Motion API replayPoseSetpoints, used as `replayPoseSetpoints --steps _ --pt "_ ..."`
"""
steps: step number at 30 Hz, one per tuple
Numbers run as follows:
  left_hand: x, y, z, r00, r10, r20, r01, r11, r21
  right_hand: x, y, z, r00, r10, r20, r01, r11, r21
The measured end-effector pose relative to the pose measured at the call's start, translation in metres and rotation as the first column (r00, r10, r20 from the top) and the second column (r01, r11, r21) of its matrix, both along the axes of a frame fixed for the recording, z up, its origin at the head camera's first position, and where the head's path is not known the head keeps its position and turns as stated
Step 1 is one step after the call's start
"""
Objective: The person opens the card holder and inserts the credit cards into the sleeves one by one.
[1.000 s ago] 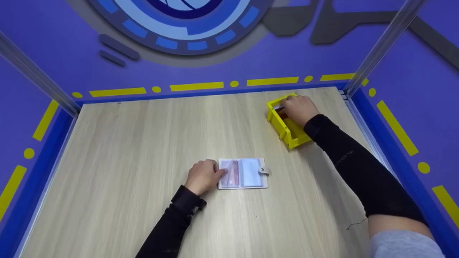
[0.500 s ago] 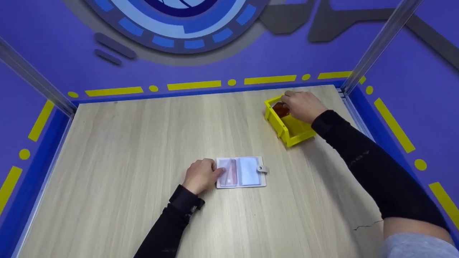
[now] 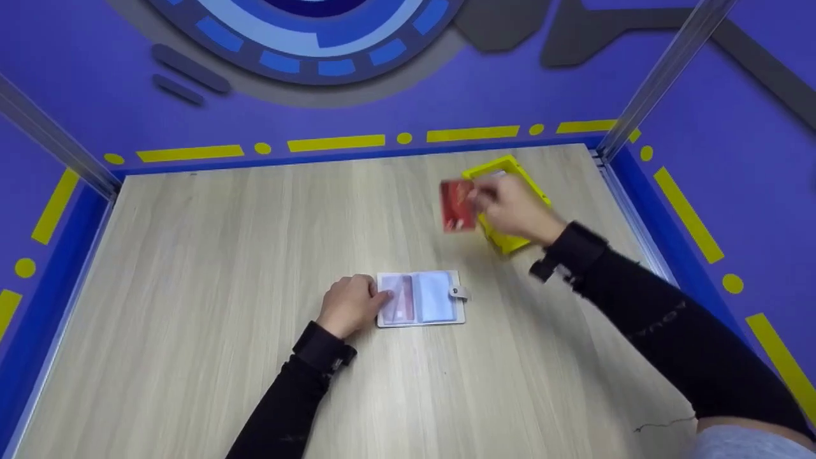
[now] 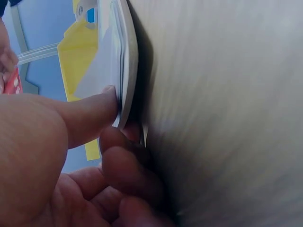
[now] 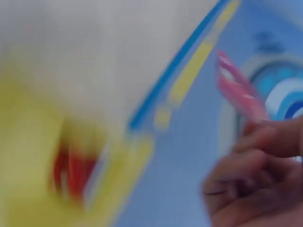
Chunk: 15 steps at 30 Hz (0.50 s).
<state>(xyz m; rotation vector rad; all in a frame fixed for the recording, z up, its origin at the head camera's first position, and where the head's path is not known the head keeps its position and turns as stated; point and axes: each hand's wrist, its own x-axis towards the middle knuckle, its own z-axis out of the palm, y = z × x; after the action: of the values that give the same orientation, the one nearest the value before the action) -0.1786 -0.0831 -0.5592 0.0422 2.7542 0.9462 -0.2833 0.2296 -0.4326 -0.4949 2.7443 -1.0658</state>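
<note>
My right hand [image 3: 513,207] pinches a red card [image 3: 457,207] in front of the yellow bin [image 3: 507,244]. In the right wrist view the card [image 5: 239,90] sticks up from the fingertips, blurred. A white card holder [image 3: 421,298] lies spread open on the table, its clear sleeves facing up and a snap strap on its right side. My left hand [image 3: 349,305] grips the holder's left edge. The left wrist view has the thumb [image 4: 94,113] on top of the holder's [image 4: 127,61] sleeves and the curled fingers beneath its edge.
Something red [image 5: 75,170] remains inside the yellow bin in the right wrist view. The wooden table [image 3: 255,242] is bordered by purple walls [image 3: 357,121] at the back and sides, with metal posts [image 3: 666,80] at the corners.
My right hand has come up out of the yellow bin and moved left and nearer, bringing the red card with it. My left hand stays on the card holder.
</note>
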Motion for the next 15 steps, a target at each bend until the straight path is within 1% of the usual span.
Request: replayPoseSetpoints --steps 1,2,4,5,7,9,10,12,15 --pt "0.000 0.000 0.000 1.000 0.002 -0.003 -0.002 1.000 0.001 0.008 -0.008 -0.005 0.996 0.016 0.091 -0.016 1.000 -0.003" --pt "0.000 -0.001 0.000 1.000 0.004 -0.002 -0.004 1.000 0.001 0.016 -0.016 -0.011 0.984 0.037 0.172 -0.038 0.999 0.002" --pt "-0.001 -0.001 0.001 1.000 0.009 0.009 -0.009 1.000 0.001 0.028 -0.030 -0.025 0.946 0.059 0.319 -0.072 0.997 0.029" --pt "-0.001 -0.002 0.001 1.000 0.012 0.013 -0.012 1.000 0.000 0.033 -0.037 -0.033 0.926 0.061 0.374 -0.086 0.995 0.050" --pt "-0.001 -0.002 0.001 1.000 0.015 0.019 -0.015 1.000 -0.001 0.039 -0.048 -0.048 0.888 0.057 0.456 -0.105 0.991 0.079" --pt "-0.001 -0.001 0.001 1.000 0.014 0.023 -0.014 1.000 0.001 0.043 -0.057 -0.060 0.860 0.032 0.510 -0.096 0.990 0.099" --pt "-0.001 -0.001 0.001 1.000 0.011 0.020 -0.011 1.000 0.002 0.044 -0.060 -0.066 0.850 0.019 0.527 -0.089 0.990 0.108" --pt "-0.001 -0.001 0.000 1.000 0.005 0.012 -0.005 1.000 0.003 0.045 -0.065 -0.075 0.842 -0.013 0.539 -0.065 0.990 0.126" --pt "0.000 -0.002 0.001 1.000 0.003 0.001 -0.003 1.000 -0.002 0.047 -0.071 -0.086 0.847 -0.059 0.528 -0.032 0.986 0.162"
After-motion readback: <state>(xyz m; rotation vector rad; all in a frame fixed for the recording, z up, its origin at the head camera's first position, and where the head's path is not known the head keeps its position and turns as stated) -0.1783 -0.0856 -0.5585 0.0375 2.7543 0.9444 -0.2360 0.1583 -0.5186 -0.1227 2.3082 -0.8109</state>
